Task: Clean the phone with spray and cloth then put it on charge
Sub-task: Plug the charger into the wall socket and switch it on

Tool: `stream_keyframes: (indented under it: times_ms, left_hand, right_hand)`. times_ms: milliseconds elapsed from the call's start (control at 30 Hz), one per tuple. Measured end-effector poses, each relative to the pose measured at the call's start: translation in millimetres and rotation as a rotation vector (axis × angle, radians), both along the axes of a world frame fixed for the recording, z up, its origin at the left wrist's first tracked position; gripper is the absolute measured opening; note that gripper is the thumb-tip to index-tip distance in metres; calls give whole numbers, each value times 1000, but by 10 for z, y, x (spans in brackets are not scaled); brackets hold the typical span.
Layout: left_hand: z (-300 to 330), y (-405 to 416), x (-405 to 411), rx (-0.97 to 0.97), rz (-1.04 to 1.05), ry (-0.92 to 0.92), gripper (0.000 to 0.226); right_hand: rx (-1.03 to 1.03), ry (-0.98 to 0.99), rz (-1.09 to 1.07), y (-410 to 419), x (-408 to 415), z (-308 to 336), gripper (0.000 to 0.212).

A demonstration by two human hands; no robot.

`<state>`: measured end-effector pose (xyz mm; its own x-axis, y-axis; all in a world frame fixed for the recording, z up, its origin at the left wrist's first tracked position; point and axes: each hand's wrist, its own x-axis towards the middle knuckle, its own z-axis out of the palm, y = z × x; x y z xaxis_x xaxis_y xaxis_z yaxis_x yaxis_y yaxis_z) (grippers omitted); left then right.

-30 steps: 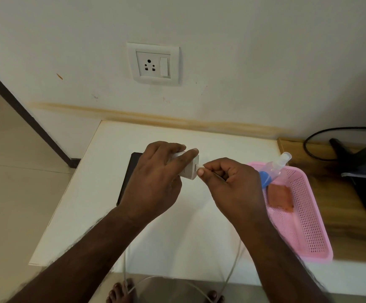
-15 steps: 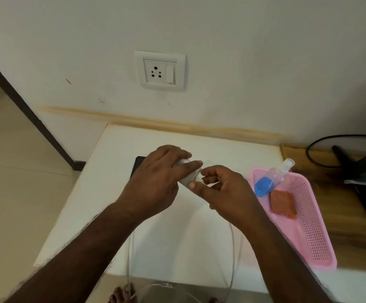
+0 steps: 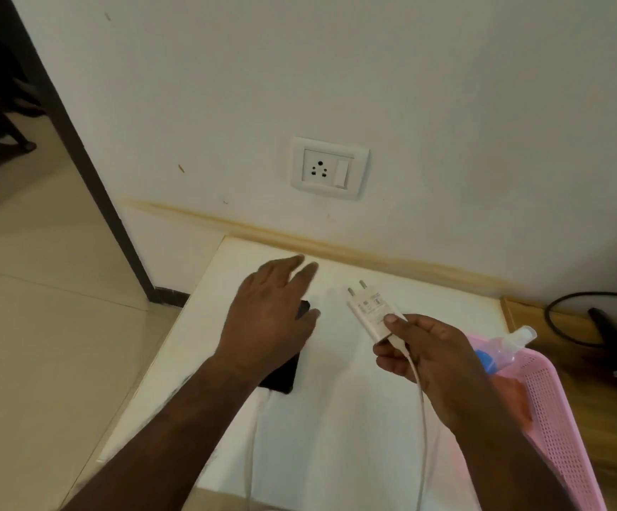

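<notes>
A black phone (image 3: 281,374) lies flat on the white table (image 3: 336,437), mostly hidden under my left hand (image 3: 270,319), which hovers over it with fingers straight. My right hand (image 3: 425,355) pinches the base of a white charger adapter (image 3: 371,311), its two pins pointing up toward the wall socket (image 3: 329,167). The white cable (image 3: 421,418) runs from the adapter down past my right wrist and off the table's front edge. The spray bottle (image 3: 502,348) with a blue cap and an orange cloth (image 3: 517,396) lie in the pink basket (image 3: 557,418) at the right.
The socket plate has a white switch beside the holes. A wooden desk (image 3: 594,363) to the right carries a black stand and a black cord. A dark door frame (image 3: 78,160) stands at the left, with tiled floor below.
My left hand has let go of the adapter and moved left over the phone. My right hand now holds the adapter alone, pins up. The view has tilted up toward the wall.
</notes>
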<state>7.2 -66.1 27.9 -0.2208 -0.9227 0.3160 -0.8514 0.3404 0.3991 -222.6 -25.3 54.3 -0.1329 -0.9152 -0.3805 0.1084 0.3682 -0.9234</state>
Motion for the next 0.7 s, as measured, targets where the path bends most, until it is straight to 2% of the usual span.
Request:
stream_keyframes:
  times_ms: [133, 267, 500, 700]
  left_hand:
    - [-135, -72, 239, 235, 175, -70, 67]
    - [-274, -80, 255, 393, 189, -136, 75]
    - [-393, -95, 308, 532, 183, -207, 84]
    - [-497, -80, 349, 703, 187, -248, 96]
  right_hand:
    - [-20, -207, -38, -314, 214, 215, 34]
    - [-34, -312, -29, -717, 512, 441, 33]
    - [26, -324, -50, -1303, 871, 629, 18]
    - [36, -311, -60, -1503, 1013, 594, 25]
